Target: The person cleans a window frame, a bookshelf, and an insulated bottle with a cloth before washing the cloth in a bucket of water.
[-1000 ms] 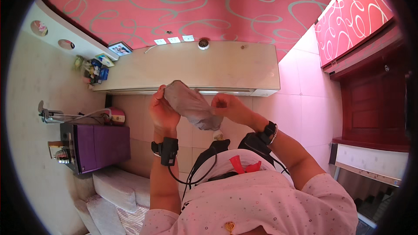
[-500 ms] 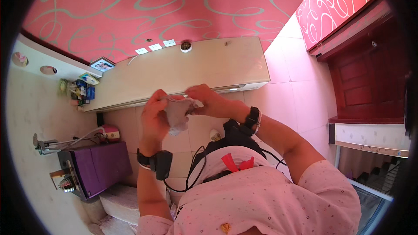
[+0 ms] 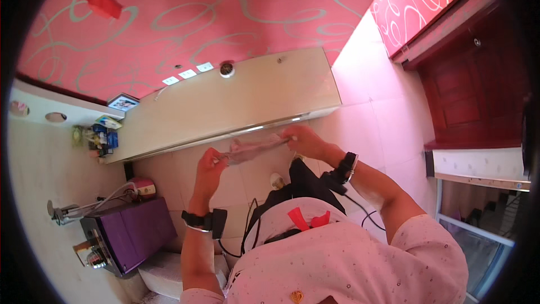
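Note:
A thin greyish-pink cloth (image 3: 254,148) is stretched between my two hands, over the floor just in front of the long beige cabinet (image 3: 236,98). My left hand (image 3: 208,171) pinches one end of it between thumb and fingers. At the other end, a little higher and to the right, my right hand (image 3: 308,142) is closed on the edge. The cloth is smeared by motion, so its exact kind does not show. Dark bands with black devices sit on both wrists.
On the cabinet top a round white pot (image 3: 226,71) stands by the wall, with a picture frame (image 3: 123,102) at the left end. A purple box-like cabinet (image 3: 138,229) is at lower left. To the right is a dark red door (image 3: 469,95).
The cloth was bunched up between my hands and is now drawn out wide. My left hand has moved down, my right hand to the right, and the view has shifted slightly.

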### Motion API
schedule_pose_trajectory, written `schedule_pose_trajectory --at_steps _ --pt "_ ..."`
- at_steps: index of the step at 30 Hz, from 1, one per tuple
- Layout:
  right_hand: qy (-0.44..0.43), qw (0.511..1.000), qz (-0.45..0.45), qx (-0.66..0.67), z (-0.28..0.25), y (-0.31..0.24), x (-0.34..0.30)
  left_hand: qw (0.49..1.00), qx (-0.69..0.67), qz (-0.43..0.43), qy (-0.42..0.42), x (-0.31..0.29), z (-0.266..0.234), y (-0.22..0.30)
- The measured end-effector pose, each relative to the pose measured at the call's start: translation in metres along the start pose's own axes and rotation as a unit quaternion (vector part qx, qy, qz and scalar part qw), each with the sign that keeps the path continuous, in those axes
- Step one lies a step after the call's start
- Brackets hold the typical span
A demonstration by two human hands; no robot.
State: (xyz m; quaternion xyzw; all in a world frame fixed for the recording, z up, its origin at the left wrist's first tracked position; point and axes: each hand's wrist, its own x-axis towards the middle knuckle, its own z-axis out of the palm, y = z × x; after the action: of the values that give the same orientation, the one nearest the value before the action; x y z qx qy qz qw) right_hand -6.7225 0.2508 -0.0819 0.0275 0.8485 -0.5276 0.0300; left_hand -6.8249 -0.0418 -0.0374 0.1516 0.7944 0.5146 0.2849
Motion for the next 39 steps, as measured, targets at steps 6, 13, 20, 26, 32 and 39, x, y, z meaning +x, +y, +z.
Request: schedule_pose_trajectory --at_steps 6,13,20,26,32,39 --pt "0.032 0.998 0.046 -0.006 -0.043 -0.009 -0.005 0.972 -0.23 -0.044 -0.034 0.02 0.02 0.03" --pt "0.04 0.994 0.104 -0.013 -0.059 0.027 -0.017 0.962 -0.238 -0.115 -0.062 0.055 0.048 0.003" --pt "0.058 0.994 0.091 -0.006 -0.046 0.076 -0.026 0.964 -0.204 -0.161 -0.057 0.074 0.072 -0.013" --pt "-0.039 0.989 0.146 0.0 -0.046 0.104 -0.011 0.956 -0.182 -0.219 -0.076 0.086 0.074 -0.048" --pt "-0.029 0.989 0.146 -0.008 -0.057 0.147 0.064 0.972 -0.151 -0.161 -0.083 0.164 0.06 -0.065" --pt "0.091 0.973 0.135 -0.161 -0.051 0.251 0.173 0.998 0.064 -0.017 0.008 0.33 0.094 -0.127"
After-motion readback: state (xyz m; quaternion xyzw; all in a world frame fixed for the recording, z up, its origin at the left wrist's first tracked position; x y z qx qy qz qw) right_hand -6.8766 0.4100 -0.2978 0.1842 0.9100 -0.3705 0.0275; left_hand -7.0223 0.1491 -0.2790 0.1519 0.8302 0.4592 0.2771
